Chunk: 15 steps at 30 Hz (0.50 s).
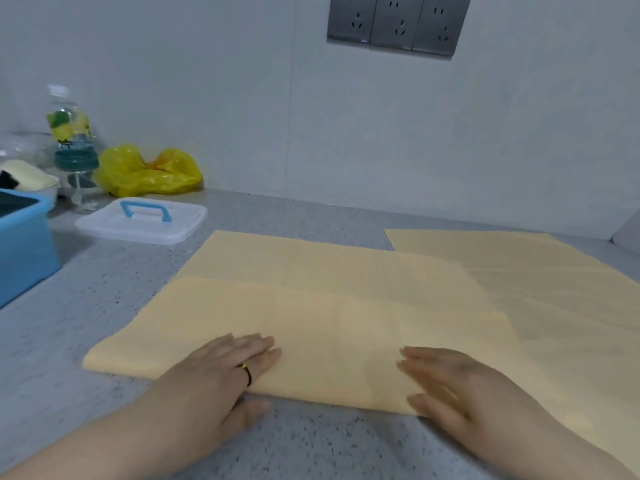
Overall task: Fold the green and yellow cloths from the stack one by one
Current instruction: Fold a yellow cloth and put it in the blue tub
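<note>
A pale yellow cloth (311,306) lies on the grey speckled counter (104,306), its near part folded over so the fold runs along the front edge. My left hand (221,372) lies flat on the fold's left side, fingers straight, a dark ring on one finger. My right hand (450,382) presses flat on the fold's right side, fingers straight. More flat yellow cloth (554,278) lies to the right, partly under the folded one. No green cloth is in view.
A blue plastic bin (24,244) stands at the left edge. Behind it lie a clear lid with a blue handle (142,220), a crumpled yellow bag (149,171) and a water bottle (69,133). The wall carries sockets (398,24).
</note>
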### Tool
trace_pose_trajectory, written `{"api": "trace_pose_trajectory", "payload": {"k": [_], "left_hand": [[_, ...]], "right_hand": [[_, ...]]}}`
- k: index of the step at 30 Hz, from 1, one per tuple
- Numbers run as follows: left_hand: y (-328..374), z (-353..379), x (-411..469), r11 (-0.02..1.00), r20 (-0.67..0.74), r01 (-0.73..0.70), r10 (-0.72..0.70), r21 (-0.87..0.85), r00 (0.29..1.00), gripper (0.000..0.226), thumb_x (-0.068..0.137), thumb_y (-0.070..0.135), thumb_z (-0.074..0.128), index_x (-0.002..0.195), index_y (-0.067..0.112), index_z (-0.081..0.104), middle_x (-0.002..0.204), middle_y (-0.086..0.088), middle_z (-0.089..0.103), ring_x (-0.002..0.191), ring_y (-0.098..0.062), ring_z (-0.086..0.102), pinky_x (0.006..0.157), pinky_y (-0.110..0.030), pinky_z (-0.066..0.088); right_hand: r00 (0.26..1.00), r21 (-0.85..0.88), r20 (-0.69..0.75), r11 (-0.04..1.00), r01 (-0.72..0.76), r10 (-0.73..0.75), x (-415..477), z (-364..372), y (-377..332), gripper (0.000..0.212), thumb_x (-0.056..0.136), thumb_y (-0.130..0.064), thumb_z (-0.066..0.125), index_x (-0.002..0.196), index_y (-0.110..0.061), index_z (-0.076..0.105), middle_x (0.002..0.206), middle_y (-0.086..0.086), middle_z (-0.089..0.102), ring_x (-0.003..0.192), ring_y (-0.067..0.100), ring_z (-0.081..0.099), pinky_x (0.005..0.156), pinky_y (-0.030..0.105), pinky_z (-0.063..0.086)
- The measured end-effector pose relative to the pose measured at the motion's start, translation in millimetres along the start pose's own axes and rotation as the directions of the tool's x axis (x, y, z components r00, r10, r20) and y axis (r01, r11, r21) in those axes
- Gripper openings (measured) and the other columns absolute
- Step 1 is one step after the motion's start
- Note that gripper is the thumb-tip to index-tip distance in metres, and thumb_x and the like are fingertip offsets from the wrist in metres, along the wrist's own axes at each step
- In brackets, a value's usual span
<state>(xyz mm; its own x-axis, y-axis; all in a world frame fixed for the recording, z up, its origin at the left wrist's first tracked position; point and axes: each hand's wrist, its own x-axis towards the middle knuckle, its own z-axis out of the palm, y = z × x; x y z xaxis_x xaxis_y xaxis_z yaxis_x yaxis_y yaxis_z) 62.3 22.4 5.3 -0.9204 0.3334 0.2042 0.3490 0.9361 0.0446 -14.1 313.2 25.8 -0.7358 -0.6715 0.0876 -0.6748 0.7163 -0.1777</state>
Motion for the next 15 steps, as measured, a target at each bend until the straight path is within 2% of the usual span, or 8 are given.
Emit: {"api": "trace_pose_trajectory", "payload": {"k": [2, 4, 6, 7, 9, 10, 11, 15], "left_hand": [[2, -5, 4, 0.989, -0.013, -0.018, 0.020, 0.145, 1.000, 0.090, 0.077, 0.061, -0.026, 0.138, 0.034, 0.034, 0.145, 0.020, 0.023, 0.131, 0.011, 0.023, 0.105, -0.007, 0.020], [1, 4, 1, 0.994, -0.050, 0.002, 0.003, 0.111, 0.999, 0.070, 0.087, 0.054, -0.012, 0.141, 0.034, 0.028, 0.146, 0.024, 0.016, 0.135, 0.008, 0.018, 0.106, -0.006, 0.009], [4, 9, 0, 0.997, -0.074, 0.001, 0.005, 0.083, 0.997, 0.055, 0.093, 0.049, 0.006, 0.141, 0.035, 0.029, 0.146, 0.025, 0.018, 0.136, 0.007, 0.019, 0.105, -0.006, 0.007], [6, 5, -1, 0.992, -0.064, -0.012, 0.020, 0.126, 0.998, 0.045, 0.096, 0.045, 0.021, 0.131, 0.033, 0.047, 0.140, 0.021, 0.038, 0.127, 0.007, 0.038, 0.102, -0.005, 0.022], [9, -3, -3, 0.995, -0.110, 0.005, 0.005, 0.096, 0.994, 0.020, 0.085, 0.040, 0.058, 0.089, 0.030, 0.074, 0.098, 0.016, 0.070, 0.086, 0.001, 0.067, 0.069, -0.010, 0.051], [8, 1, -3, 0.995, -0.159, -0.016, 0.032, 0.103, 0.987, 0.022, 0.085, 0.040, 0.058, 0.076, 0.030, 0.076, 0.084, 0.015, 0.072, 0.073, -0.001, 0.069, 0.057, -0.014, 0.053], [8, 4, -4, 0.994, -0.162, -0.029, 0.045, 0.104, 0.986, 0.041, 0.093, 0.039, 0.043, 0.071, 0.029, 0.076, 0.078, 0.015, 0.072, 0.067, -0.002, 0.069, 0.052, -0.015, 0.052], [11, 4, -5, 0.975, -0.341, -0.037, 0.111, 0.218, 0.934, 0.079, 0.100, 0.033, 0.005, 0.064, 0.026, 0.076, 0.070, 0.012, 0.072, 0.061, -0.006, 0.069, 0.047, -0.017, 0.052]], "right_hand": [[0.999, -0.013, -0.022, 1.000, -0.026, 0.026, -9, 2, -3, 0.042, 0.094, -0.042, 0.038, 0.136, -0.043, 0.033, 0.147, -0.028, 0.018, 0.134, -0.011, 0.016, 0.096, -0.002, 0.009], [0.997, -0.064, -0.067, 0.997, -0.038, 0.033, -16, 5, -10, 0.039, 0.090, -0.039, 0.051, 0.129, -0.041, 0.046, 0.141, -0.027, 0.034, 0.128, -0.012, 0.031, 0.096, 0.002, 0.024], [0.986, -0.168, -0.164, 0.986, -0.020, -0.008, -19, 4, -18, 0.041, 0.055, -0.037, 0.085, 0.093, -0.038, 0.070, 0.106, -0.023, 0.065, 0.093, -0.012, 0.061, 0.070, 0.003, 0.044], [0.975, -0.186, -0.219, 0.982, -0.011, -0.031, -20, 5, -21, 0.043, 0.034, -0.035, 0.092, 0.073, -0.037, 0.073, 0.084, -0.022, 0.070, 0.072, -0.009, 0.065, 0.055, 0.005, 0.046], [0.949, -0.238, -0.308, 0.971, -0.005, -0.071, -20, 9, -24, 0.042, 0.020, -0.029, 0.093, 0.054, -0.034, 0.070, 0.065, -0.020, 0.069, 0.054, -0.004, 0.064, 0.041, 0.008, 0.043], [0.939, -0.265, -0.331, 0.964, -0.004, -0.087, -21, 10, -24, 0.040, 0.020, -0.026, 0.093, 0.050, -0.032, 0.068, 0.060, -0.019, 0.067, 0.050, -0.002, 0.063, 0.038, 0.010, 0.042], [0.937, -0.281, -0.336, 0.960, -0.005, -0.094, -22, 9, -25, 0.039, 0.021, -0.023, 0.094, 0.048, -0.030, 0.067, 0.057, -0.018, 0.066, 0.047, 0.000, 0.062, 0.035, 0.011, 0.041], [0.940, -0.300, -0.322, 0.954, 0.007, -0.108, -27, 12, -24, 0.040, 0.020, -0.014, 0.093, 0.048, -0.024, 0.066, 0.051, -0.011, 0.063, 0.044, 0.007, 0.060, 0.034, 0.012, 0.038]]}}
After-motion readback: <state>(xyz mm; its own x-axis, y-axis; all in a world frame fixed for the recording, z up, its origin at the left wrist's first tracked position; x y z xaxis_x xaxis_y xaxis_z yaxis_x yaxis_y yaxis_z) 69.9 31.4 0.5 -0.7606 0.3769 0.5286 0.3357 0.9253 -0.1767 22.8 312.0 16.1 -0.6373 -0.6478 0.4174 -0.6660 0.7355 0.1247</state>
